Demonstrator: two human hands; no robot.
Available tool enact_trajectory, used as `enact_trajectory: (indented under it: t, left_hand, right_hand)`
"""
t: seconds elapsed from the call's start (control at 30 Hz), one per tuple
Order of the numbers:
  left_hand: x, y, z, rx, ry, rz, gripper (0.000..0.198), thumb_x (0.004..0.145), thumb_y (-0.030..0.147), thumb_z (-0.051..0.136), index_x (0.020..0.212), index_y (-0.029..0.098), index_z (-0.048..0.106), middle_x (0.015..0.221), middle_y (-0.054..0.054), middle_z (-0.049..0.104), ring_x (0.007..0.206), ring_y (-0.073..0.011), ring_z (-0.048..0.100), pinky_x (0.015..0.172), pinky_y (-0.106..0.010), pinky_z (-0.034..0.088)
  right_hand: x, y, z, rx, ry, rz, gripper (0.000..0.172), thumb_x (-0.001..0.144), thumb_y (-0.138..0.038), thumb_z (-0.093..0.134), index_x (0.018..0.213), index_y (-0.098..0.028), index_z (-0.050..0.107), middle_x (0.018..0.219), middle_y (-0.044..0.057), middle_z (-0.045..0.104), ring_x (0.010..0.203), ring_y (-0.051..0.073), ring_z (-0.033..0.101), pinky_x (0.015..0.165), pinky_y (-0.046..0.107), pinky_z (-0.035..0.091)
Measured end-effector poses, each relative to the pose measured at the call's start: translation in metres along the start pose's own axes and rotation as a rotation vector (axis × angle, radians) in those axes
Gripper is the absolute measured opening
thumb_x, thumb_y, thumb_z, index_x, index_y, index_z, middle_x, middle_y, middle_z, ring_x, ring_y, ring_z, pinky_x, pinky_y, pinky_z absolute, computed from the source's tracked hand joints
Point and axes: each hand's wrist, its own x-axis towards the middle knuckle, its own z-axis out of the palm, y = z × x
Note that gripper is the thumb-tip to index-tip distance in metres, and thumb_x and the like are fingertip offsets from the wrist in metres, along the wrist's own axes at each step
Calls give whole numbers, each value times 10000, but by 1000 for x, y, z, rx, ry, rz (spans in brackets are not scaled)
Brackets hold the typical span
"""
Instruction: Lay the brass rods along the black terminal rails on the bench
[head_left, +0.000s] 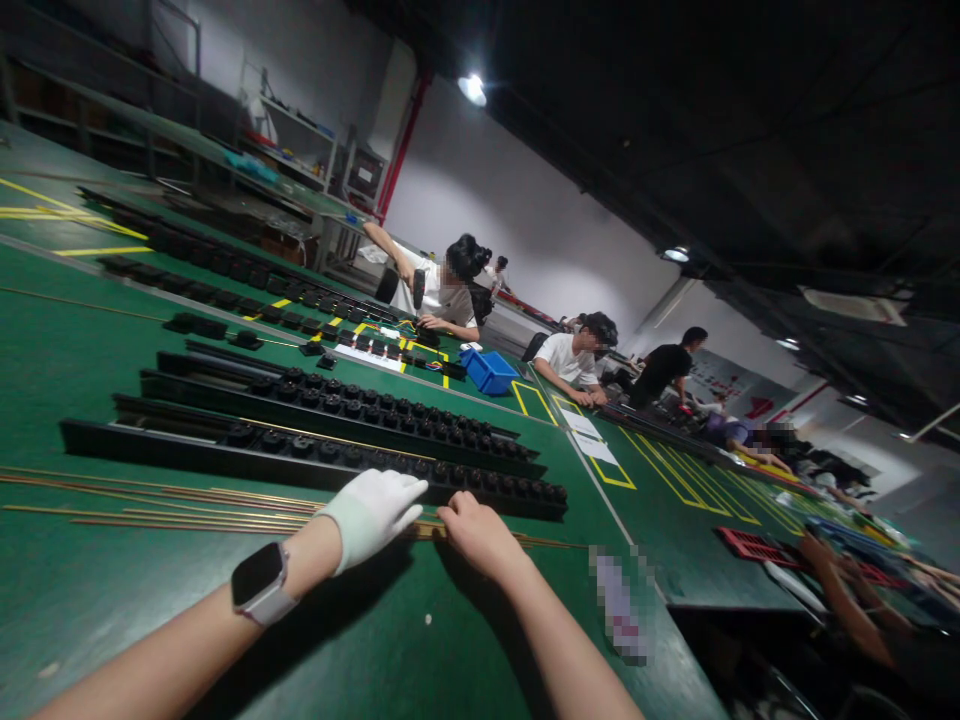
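My left hand [373, 512], in a white glove with a smartwatch on the wrist, lies over a bundle of thin copper rods [187, 500] on the green table [112, 600]; its fingers curl down onto them. My bare right hand [472, 530] sits just to the right, its fingers closed down on the same rods where they end. Right behind both hands runs a long black strip [300, 450] with a row of round black parts along it.
Further black strips [337, 400] lie in rows behind. A blue bin [487, 370] stands at mid-table. Several other people work along the benches to the right. Another person's arm [847, 600] reaches in at the right near a red tray [750, 545]. Shelving lines the back left.
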Motion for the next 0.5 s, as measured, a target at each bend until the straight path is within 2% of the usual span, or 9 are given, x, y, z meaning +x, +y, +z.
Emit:
enact_trajectory:
  t: [0.1,0.23,0.3,0.37,0.5]
  left_hand:
    - [0,17,12,48,-111,-15,319,987,329,549,1249,275,722,1087,-99,792,954,-257,750,858,-377,541]
    - [6,29,11,60,-198,-73,275,996,290,502,1037,297,774,901,-63,799,800,-234,751,765,-346,528]
    - [12,33,10,47,-157,-93,299,1013,316,474,1015,304,773,890,-51,801,788,-223,750,740,-331,521]
    - [19,35,11,22,-82,-99,319,1031,347,452,1076,311,765,929,-49,807,806,-210,751,738,-319,522]
    - [43,35,17,10,-1,-72,340,1049,389,437,1176,314,743,996,-55,807,861,-206,750,784,-325,535]
  right_hand:
    - [-15,-3,-7,15,93,34,384,994,-145,542,1358,-260,583,1145,93,599,1024,250,547,651,279,467]
    - [-35,7,-2,55,247,61,547,988,-82,516,1489,-302,524,1188,103,608,1040,253,532,777,338,505]
    - [-45,17,3,141,350,101,580,987,-65,499,1503,-327,529,1199,100,620,1064,253,534,863,375,509]
    - [-53,29,9,257,462,162,580,981,-61,482,1487,-334,561,1191,96,630,1081,251,540,915,392,503]
    - [-56,54,18,443,607,278,549,954,-58,448,1385,-321,665,1152,87,645,1073,245,557,937,394,496]
